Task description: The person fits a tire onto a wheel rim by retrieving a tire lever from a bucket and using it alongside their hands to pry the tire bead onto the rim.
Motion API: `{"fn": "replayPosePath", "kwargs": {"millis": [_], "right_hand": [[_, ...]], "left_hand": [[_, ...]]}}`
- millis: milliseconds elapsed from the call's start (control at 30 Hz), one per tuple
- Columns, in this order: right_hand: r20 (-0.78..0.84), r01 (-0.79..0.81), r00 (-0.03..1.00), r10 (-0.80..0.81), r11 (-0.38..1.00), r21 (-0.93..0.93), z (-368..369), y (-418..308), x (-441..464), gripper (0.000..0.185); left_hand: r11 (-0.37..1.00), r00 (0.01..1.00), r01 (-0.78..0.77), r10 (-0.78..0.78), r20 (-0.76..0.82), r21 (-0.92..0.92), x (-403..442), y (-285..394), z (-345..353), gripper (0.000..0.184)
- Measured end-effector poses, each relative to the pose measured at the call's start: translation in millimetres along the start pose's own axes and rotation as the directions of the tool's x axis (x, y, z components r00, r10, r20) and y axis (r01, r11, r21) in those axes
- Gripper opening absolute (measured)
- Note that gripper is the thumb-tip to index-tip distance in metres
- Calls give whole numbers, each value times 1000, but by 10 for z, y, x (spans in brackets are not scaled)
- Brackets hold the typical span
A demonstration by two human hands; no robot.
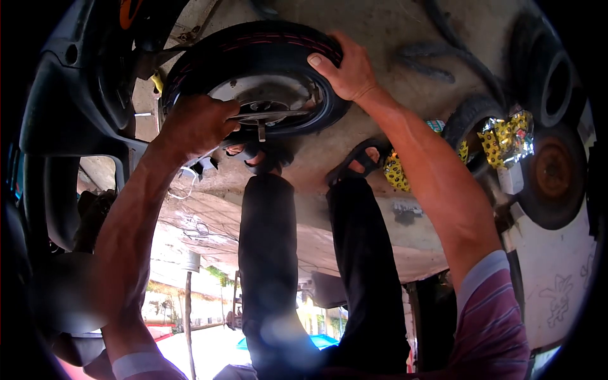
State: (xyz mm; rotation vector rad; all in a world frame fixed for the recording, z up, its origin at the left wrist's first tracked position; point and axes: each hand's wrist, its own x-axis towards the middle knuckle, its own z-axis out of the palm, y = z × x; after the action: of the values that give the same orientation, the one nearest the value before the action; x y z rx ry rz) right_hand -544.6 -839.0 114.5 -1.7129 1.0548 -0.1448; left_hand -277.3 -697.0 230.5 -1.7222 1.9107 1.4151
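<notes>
Striped maroon sleeve (491, 323), at the lower right of the frame, sits closest to the camera, and from it a bare forearm (430, 158) runs up and left to the right hand (349, 71), near top centre. That hand grasps the upper right edge of a black tyre (266, 57), thumb on the sidewall, the other fingers mostly hidden behind it. Left of centre, the left hand (199, 123) is clenched, seemingly round the left end of a flat metal bar (272, 116), though the exact grip cannot be seen. From this fist the bar points right, its long axis almost level, across the lower part of the pale hub (288, 88); the left hand is the nearer one, the right well apart from the bar. Between the hands, the tyre fills the upper centre, tilted into an oval whose long axis rises gently towards the upper right. Farther out, sandalled feet (362, 161) and dark trouser legs (269, 253) stand below the tyre, dark bodywork (57, 107) lines the left edge, and yellow packets (503, 139) lie beside a rust-centred wheel (554, 168) at the right.
</notes>
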Motion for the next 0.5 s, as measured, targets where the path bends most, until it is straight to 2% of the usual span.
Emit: {"fn": "replayPosePath", "kwargs": {"millis": [133,233,300,433,500], "right_hand": [[0,9,1000,-9,999,44,9,-1,23,76],[-10,15,1000,-14,997,80,10,-10,19,74],[1,11,1000,-11,999,52,-12,-26,21,73],[-19,40,999,-39,998,56,-22,-78,18,71],[-7,28,1000,-28,998,57,-34,-107,18,72]], "left_hand": [[998,999,50,-50,19,-28,-5,42,36,21],[999,999,42,-43,22,33,-5,116,48,19],[997,998,45,-48,46,58,27,181,1,19],[1000,998,28,-28,52,-12,102,141,-56,19],[997,996,64,-66,65,33,94,172,-40,18]]}}
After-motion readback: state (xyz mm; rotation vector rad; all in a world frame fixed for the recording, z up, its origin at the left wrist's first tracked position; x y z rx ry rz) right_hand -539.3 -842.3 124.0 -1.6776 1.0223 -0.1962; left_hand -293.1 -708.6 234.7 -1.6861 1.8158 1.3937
